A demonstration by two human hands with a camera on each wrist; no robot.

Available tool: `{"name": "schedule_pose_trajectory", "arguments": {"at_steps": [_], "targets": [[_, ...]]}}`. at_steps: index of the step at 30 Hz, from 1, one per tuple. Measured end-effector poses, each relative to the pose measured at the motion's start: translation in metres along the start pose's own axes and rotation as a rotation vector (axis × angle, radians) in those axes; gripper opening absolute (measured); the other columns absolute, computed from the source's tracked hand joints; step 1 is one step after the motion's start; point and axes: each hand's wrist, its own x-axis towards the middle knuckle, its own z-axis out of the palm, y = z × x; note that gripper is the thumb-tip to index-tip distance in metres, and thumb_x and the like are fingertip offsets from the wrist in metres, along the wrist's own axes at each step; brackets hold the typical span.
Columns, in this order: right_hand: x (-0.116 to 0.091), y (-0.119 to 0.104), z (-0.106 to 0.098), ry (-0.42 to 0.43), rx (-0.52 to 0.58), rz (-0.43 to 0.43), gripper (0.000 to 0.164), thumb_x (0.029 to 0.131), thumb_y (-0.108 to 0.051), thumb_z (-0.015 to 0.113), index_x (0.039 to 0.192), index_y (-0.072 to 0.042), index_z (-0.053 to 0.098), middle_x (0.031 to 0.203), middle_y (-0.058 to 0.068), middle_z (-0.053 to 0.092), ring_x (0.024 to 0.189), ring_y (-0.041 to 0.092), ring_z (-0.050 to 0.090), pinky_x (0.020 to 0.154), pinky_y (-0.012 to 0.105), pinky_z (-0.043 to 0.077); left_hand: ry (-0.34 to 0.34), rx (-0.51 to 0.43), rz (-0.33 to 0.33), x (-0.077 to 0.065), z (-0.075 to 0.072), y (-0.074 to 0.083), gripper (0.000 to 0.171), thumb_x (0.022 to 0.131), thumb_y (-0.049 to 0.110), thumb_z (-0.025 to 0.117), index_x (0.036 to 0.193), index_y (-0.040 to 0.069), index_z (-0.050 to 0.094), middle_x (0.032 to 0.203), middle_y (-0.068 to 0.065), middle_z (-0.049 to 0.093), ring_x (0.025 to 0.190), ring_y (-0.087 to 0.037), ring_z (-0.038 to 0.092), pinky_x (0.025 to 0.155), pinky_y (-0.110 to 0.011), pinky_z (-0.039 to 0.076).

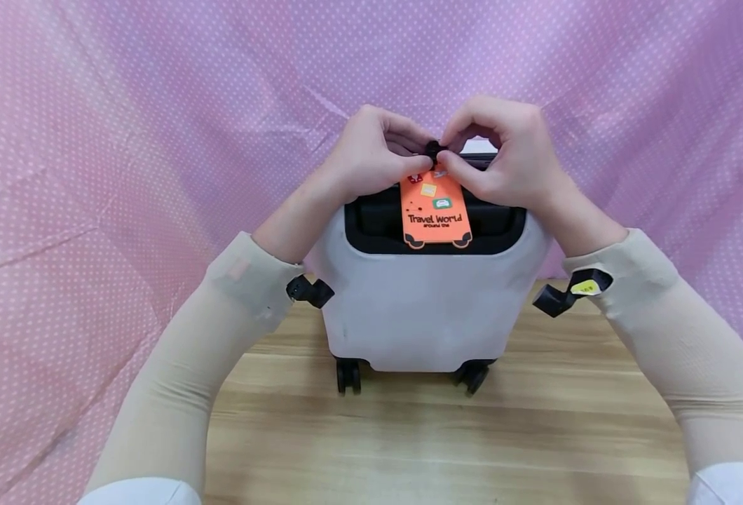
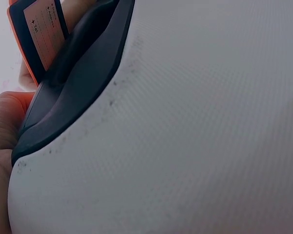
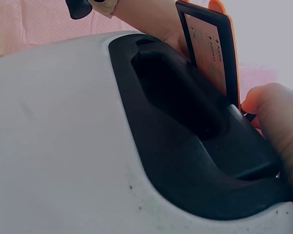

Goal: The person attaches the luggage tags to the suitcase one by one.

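Observation:
A white suitcase (image 1: 422, 308) stands upright on its wheels, with a black recessed handle area (image 1: 371, 224) on its upper front. Against that hangs an orange luggage tag (image 1: 434, 210) printed "Travel World". Above the tag, the left hand (image 1: 378, 151) pinches the tag's small black strap (image 1: 433, 149) between thumb and fingers. From the other side the right hand (image 1: 510, 154) pinches the same strap, its thumb and forefinger forming a ring. The tag's back, with a name and address card (image 3: 212, 53), shows in the right wrist view. Fingertips partly hide the strap.
The suitcase's black wheels (image 1: 348, 375) rest on a wood-grain surface (image 1: 378, 442). Behind and to both sides hangs a pink dotted cloth (image 1: 125, 140). A black wrist camera mount (image 1: 311, 290) sticks out from the left sleeve, another (image 1: 570, 291) from the right.

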Motion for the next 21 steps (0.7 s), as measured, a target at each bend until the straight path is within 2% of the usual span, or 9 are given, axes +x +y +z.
{"name": "schedule_pose_trajectory", "arguments": {"at_steps": [8,15,21], "targets": [[0.0009,0.0001,-0.0008,0.003,-0.002,0.034,0.013,0.083,0.007,0.079,0.094,0.01,0.072,0.088,0.004,0.072,0.081,0.001,0.069,0.082,0.014,0.059,-0.014,-0.037,-0.014,0.0009,-0.0007,0.0006,0.029,0.093,0.007,0.078,0.122,0.003,0.08,0.115,-0.013,0.082,0.099,-0.017,0.08,0.088,-0.027,0.064],[0.0024,-0.0006,-0.0021,-0.002,-0.05,0.054,0.011,0.086,0.005,0.078,0.094,0.01,0.072,0.088,0.003,0.072,0.082,-0.001,0.069,0.082,0.012,0.059,-0.015,-0.04,-0.014,0.0,-0.0002,0.0021,0.029,0.094,0.006,0.077,0.123,0.003,0.079,0.116,-0.013,0.081,0.099,-0.016,0.08,0.087,-0.027,0.064],[0.001,-0.0016,-0.0022,-0.001,-0.052,0.068,0.008,0.087,0.005,0.076,0.093,0.009,0.073,0.09,-0.014,0.07,0.082,0.0,0.07,0.081,0.013,0.059,-0.012,-0.021,-0.011,-0.0015,0.0011,0.0033,0.028,0.094,0.006,0.077,0.121,0.003,0.079,0.115,-0.013,0.081,0.097,-0.015,0.08,0.087,-0.026,0.064]]}}
